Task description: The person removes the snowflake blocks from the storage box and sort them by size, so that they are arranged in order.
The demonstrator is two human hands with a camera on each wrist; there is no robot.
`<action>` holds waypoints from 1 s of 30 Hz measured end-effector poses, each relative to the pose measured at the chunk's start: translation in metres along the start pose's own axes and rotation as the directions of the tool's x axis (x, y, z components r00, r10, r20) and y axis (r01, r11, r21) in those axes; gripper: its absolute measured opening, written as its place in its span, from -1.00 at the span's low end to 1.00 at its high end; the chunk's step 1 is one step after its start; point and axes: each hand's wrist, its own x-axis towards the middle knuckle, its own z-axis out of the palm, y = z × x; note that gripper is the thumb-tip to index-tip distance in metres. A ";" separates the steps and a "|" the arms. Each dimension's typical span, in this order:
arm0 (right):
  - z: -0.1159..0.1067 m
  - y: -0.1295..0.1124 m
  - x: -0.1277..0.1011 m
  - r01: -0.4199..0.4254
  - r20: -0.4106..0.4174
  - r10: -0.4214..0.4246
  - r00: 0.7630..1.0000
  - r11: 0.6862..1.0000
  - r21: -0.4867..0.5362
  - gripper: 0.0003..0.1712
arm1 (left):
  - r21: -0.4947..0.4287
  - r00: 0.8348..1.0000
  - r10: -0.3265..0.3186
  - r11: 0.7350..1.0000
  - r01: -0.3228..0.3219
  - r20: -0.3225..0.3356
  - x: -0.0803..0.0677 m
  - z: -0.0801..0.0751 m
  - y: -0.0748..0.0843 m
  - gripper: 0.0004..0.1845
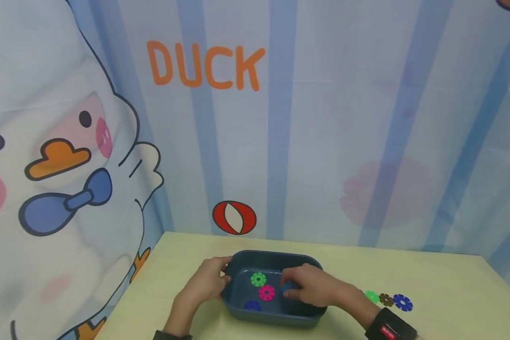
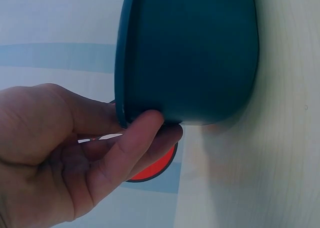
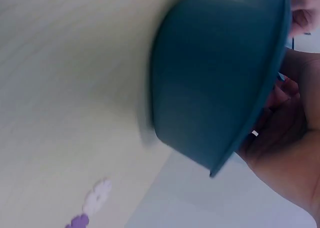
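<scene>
A dark teal bin [image 1: 274, 255] stands on the pale table. My left hand [image 1: 214, 276] grips its left rim, thumb on the outside wall and fingers over the edge, as the left wrist view shows around the bin [image 2: 190, 52] and left hand [image 2: 147, 130]. My right hand [image 1: 299, 288] reaches down into the bin with curled fingers pinching a blue toothed disc [image 1: 287, 286]. A green disc [image 1: 258, 279], a magenta disc [image 1: 266, 293] and another blue disc [image 1: 252, 306] lie on the bin floor. The right wrist view shows the bin's outer wall [image 3: 215, 82] and my right hand [image 3: 287, 133] behind its rim.
Three more discs lie on the table [image 1: 450, 293] right of the bin: green [image 1: 371, 296], brown [image 1: 386, 299], blue [image 1: 403, 302]. A duck-printed cloth backdrop [image 1: 280, 141] closes off the back and left sides. Two discs [image 3: 95, 198] appear blurred in the right wrist view.
</scene>
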 end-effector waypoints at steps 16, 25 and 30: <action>-0.024 0.014 -0.058 -0.072 -0.108 0.097 0.989 0.974 0.213 -0.87 | 0.003 1.000 0.016 1.000 -0.016 0.000 0.002 0.004 0.003 -0.43; -0.028 0.024 -0.085 -0.139 -0.146 0.176 0.974 0.963 0.231 -0.81 | -0.012 1.000 0.009 1.000 -0.009 0.004 0.001 0.000 0.001 -0.43; -0.031 0.034 -0.103 -0.162 -0.176 0.202 0.963 0.962 0.221 -0.83 | -0.019 1.000 -0.005 1.000 0.005 0.013 0.000 0.000 0.002 -0.42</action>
